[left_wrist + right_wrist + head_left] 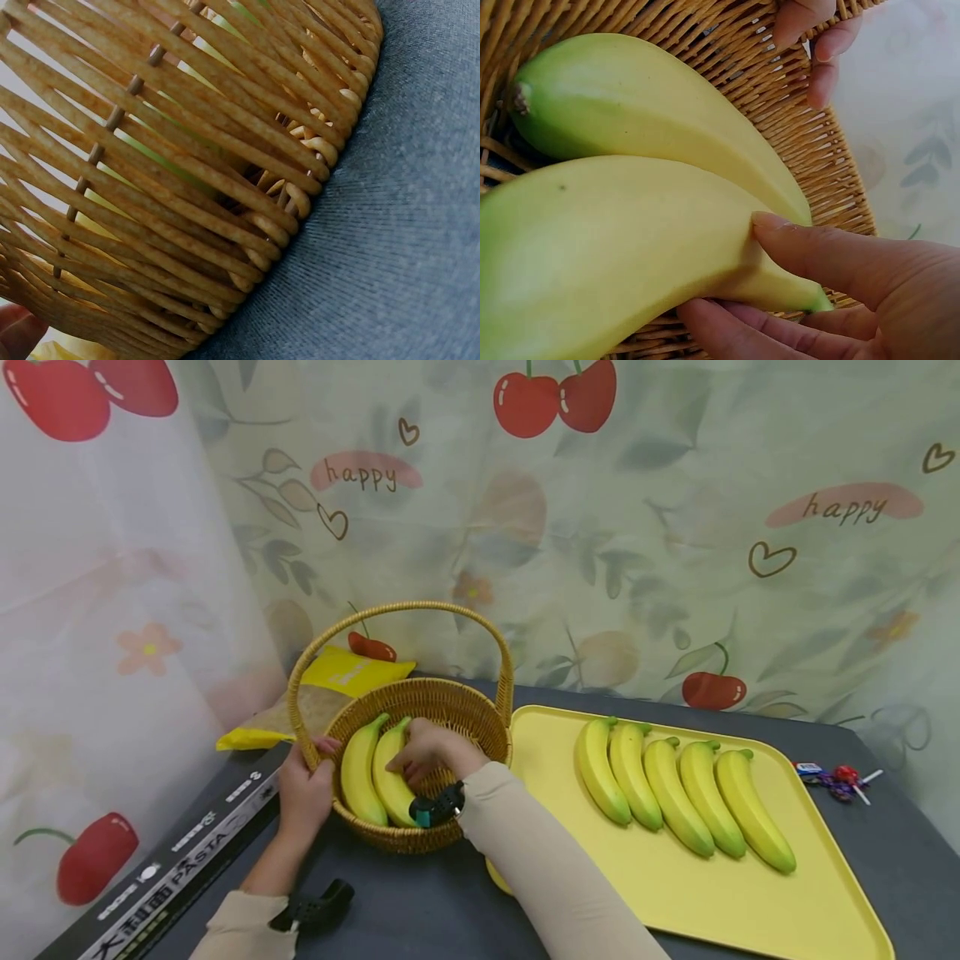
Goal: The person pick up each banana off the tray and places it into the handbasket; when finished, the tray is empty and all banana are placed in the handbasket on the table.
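Note:
A round wicker basket [420,837] with a tall arched handle stands on the table, two bananas side by side inside. My left hand [306,789] grips its left rim near the foot of the handle; in the left wrist view the woven wall fills most of the frame. Reaching into the basket, my right hand [431,750] pinches the right-hand banana [630,232] near its stem, thumb on top and fingers beneath. The other banana [362,772] lies against it, along the left wall.
Right of the basket lies a yellow tray [570,877] with a row of several bananas [678,797]. Wrapped lollipops [843,783] sit beyond its right edge. A yellow bag [352,672] is behind the basket, and a black pasta box [180,868] stretches along the left.

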A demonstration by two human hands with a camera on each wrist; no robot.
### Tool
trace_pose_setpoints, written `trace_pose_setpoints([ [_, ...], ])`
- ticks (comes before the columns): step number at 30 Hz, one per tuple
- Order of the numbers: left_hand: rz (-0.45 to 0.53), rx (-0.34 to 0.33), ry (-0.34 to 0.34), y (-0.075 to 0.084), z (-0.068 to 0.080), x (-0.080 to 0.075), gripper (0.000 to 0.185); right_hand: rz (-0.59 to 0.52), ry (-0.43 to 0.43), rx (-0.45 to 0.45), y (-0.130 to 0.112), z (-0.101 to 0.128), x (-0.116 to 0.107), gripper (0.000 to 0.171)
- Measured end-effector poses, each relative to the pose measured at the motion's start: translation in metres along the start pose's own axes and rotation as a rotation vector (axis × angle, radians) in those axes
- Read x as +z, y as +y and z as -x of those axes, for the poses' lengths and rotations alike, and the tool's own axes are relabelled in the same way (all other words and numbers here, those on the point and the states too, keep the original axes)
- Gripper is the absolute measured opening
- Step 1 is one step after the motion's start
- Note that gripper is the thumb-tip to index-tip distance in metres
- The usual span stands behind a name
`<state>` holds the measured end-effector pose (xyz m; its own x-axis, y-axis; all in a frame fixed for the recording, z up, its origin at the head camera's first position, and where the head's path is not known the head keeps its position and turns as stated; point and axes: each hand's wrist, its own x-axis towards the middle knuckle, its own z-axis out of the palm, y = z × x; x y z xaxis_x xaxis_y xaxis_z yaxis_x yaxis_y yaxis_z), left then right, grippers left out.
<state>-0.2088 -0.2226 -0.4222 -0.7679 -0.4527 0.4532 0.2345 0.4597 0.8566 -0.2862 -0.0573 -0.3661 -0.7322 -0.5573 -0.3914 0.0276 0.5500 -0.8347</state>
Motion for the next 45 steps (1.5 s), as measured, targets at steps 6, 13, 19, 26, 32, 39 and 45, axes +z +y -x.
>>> trace_pose_setpoints([
  [6,-0.002,0.005,0.005,-0.002,0.000,0.001,0.010,0.035,0.023,0.015,0.001,0.002,-0.002,0.015],
  [13,-0.007,0.003,0.001,-0.001,0.000,0.001,0.010,0.111,0.022,-0.005,-0.002,0.013,-0.011,0.035],
  [19,-0.011,-0.007,-0.007,-0.001,0.001,0.001,0.010,0.093,-0.022,-0.046,-0.005,0.028,-0.020,0.026],
  [26,-0.006,-0.009,-0.009,0.000,0.001,0.000,0.010,0.157,-0.019,-0.148,-0.001,0.054,-0.033,0.059],
  [32,-0.010,-0.018,-0.013,0.000,0.001,0.000,0.010,0.131,-0.002,-0.189,0.002,0.080,-0.043,0.058],
  [39,-0.013,-0.015,-0.010,0.001,0.001,-0.001,0.011,0.070,0.007,-0.273,0.020,0.103,-0.056,0.061],
  [45,-0.015,-0.021,-0.014,0.003,0.003,0.000,0.011,0.048,0.025,-0.349,0.034,0.123,-0.065,0.067],
])
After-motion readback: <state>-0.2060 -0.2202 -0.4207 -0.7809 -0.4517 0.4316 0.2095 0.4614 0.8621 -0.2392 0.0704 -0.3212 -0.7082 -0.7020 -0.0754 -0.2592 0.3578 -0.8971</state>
